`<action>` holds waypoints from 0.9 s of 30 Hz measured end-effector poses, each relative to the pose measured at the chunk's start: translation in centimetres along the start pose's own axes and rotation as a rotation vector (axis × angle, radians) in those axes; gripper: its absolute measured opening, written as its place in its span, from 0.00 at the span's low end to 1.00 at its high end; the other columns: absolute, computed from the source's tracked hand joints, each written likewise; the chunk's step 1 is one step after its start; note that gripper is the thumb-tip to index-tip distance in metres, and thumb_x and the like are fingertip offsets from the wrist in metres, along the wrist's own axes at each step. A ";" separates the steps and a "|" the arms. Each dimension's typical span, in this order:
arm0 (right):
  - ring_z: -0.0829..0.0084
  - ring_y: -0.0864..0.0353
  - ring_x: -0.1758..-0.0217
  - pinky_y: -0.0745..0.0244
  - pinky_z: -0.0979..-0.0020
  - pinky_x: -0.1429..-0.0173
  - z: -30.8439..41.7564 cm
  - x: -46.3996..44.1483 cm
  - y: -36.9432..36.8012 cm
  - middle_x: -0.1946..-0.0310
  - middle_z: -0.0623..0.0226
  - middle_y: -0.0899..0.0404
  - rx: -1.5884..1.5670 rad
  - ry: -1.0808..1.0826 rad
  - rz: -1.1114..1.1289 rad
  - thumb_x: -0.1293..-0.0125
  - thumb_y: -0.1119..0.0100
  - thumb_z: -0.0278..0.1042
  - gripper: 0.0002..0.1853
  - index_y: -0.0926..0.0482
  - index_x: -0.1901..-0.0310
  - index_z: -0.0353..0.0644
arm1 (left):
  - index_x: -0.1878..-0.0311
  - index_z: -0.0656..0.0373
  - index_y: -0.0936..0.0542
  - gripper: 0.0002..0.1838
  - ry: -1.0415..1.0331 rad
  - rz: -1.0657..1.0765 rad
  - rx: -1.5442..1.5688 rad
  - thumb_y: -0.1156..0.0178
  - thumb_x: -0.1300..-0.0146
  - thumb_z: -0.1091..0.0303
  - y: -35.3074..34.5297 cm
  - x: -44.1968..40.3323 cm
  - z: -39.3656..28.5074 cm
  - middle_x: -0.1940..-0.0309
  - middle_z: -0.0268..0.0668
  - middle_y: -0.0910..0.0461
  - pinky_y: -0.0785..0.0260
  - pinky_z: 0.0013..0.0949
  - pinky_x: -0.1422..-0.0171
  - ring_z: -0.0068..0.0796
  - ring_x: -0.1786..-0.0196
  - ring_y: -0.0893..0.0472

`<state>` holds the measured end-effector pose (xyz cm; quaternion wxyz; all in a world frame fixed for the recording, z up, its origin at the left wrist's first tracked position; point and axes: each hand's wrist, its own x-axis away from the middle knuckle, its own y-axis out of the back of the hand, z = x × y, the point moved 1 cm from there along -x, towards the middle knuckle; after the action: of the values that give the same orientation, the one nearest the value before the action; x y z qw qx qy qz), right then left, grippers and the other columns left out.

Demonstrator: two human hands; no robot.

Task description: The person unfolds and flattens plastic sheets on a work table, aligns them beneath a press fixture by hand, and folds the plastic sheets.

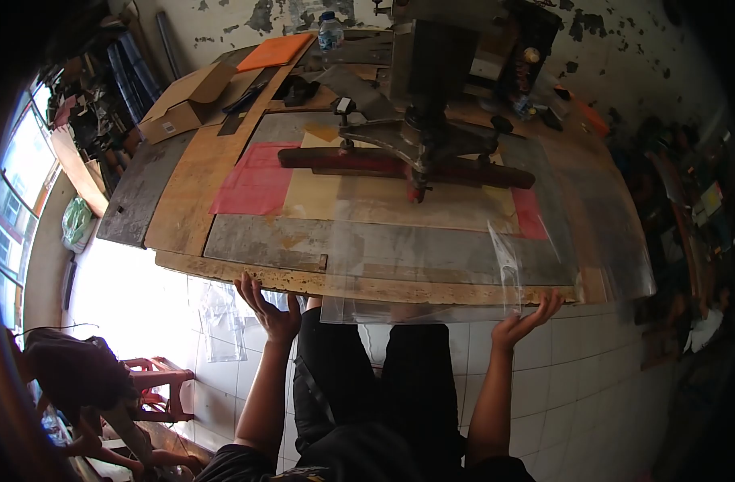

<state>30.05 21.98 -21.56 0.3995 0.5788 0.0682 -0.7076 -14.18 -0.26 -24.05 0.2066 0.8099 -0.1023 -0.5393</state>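
My left hand (269,312) is at the table's front edge, palm up with the fingers spread and nothing in them. My right hand (528,320) is at the same edge further right, fingers stretched out, beside the corner of a clear plastic sheet (432,312). The sheet lies over the front of the table and hangs slightly past its edge; a shiny fold runs near my right hand. Above the work area stands a dark press (420,136) with a long horizontal bar (343,163). Under the bar are a yellowish sheet (335,205) and red patches (251,181).
A cardboard box (183,100), an orange folder (275,51) and a water bottle (330,32) stand on the back left of the worktable (175,185). More clear plastic (620,261) lies at the right. Another person (94,394) bends near a red stool (163,386) at lower left.
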 end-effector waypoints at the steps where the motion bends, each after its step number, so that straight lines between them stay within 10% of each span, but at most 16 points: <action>1: 0.33 0.60 0.12 0.60 0.29 0.15 -0.1 0.0 0.0 0.18 0.42 0.48 0.000 0.000 0.000 0.14 0.66 0.57 0.32 0.41 0.24 0.37 | 0.15 0.57 0.50 0.50 -0.004 0.000 -0.005 0.32 0.33 0.61 0.0 0.0 0.1 0.17 0.58 0.47 0.60 0.74 0.14 0.73 0.14 0.53; 27: 0.35 0.58 0.11 0.60 0.28 0.15 -0.1 0.0 -0.1 0.18 0.42 0.48 0.026 0.014 -0.010 0.13 0.67 0.56 0.32 0.42 0.23 0.37 | 0.16 0.60 0.50 0.50 0.014 0.010 -0.001 0.32 0.33 0.62 0.0 0.2 0.1 0.18 0.60 0.47 0.59 0.74 0.15 0.74 0.15 0.52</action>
<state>30.08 22.13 -21.66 0.3878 0.5887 0.0645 -0.7063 -14.16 -0.32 -24.27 0.2102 0.8130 -0.1047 -0.5327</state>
